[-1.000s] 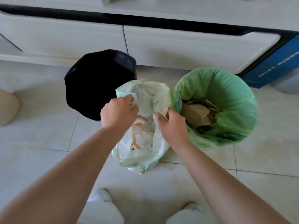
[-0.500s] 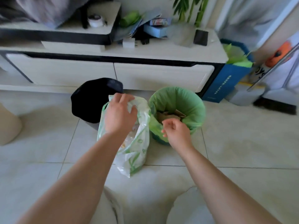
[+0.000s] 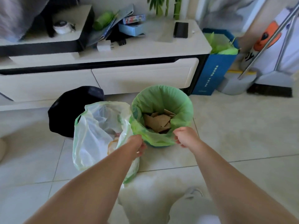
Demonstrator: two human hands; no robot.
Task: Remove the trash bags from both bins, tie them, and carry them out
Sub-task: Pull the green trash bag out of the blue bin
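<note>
Head: both hands' grip on green liner (image 3: 155,139).

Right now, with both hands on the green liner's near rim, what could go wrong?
1. The white bag stands untied and open on the floor beside the bin; it may slump and spill.
2. The green liner holds cardboard pieces; their corners might tear the thin film when lifted.
3. The left hand and right hand grip only the near edge, so the load may tip.

Two bins (image 3: 74,110) (image 3: 155,145), two trash bags (image 3: 95,135) (image 3: 161,101), two hands (image 3: 135,144) (image 3: 186,136).
</note>
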